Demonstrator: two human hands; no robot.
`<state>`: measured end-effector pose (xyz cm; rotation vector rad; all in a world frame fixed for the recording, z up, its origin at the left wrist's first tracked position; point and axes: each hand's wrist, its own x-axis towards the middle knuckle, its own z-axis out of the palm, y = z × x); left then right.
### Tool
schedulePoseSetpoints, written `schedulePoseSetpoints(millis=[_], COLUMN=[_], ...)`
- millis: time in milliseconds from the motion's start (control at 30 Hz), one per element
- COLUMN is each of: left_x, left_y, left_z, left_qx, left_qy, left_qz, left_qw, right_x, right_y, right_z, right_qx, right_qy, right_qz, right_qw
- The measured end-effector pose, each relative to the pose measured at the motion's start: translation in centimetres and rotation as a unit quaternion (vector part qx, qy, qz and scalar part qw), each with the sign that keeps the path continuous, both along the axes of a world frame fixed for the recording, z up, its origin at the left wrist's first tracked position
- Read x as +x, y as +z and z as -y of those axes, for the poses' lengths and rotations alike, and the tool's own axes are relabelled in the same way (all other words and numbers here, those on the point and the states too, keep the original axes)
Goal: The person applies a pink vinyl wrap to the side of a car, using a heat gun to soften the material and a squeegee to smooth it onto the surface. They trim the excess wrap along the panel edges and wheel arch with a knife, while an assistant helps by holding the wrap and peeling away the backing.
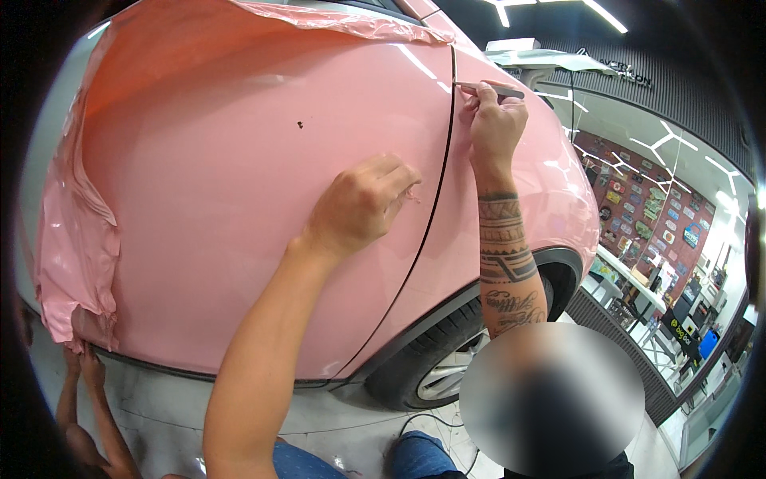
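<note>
A car panel (215,207) covered in smooth pink film fills the middle of the view. My left hand (355,199) is closed in front of it, fingers pinching a thin pink film scrap (412,194). Farther right, beyond the dark panel gap (436,186), my right hand (499,124) grips a slim grey craft knife (503,91). Its tip points left and meets the upper part of that gap. Loose, crumpled pink film (76,255) hangs along the panel's left side and gathers along its top edge.
At the lower left, another person's hands (84,363) hold the film's bottom corner. A car wheel (435,371) sits below the gap, with a cable (431,417) on the tiled floor. A small dark hole (300,124) marks the panel. A blurred patch covers the lower right.
</note>
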<state>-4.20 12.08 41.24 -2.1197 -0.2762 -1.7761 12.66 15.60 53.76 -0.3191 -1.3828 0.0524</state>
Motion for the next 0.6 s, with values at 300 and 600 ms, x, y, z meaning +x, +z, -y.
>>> schedulePoseSetpoints(millis=[300,600], left_x=[0.6,1.2], left_y=[0.2,0.4], left_z=[0.3,1.1], left_qx=[0.020,-0.057], left_qy=[0.008,0.025], left_qz=[0.030,0.037], left_qw=[0.999,0.997], right_x=[2.4,0.0], right_y=[1.5,0.1], right_z=[0.8,1.4], right_qx=[-0.080,-0.052], right_qy=[0.105,0.156], right_qz=[0.015,-0.069], right_qw=[0.991,0.984])
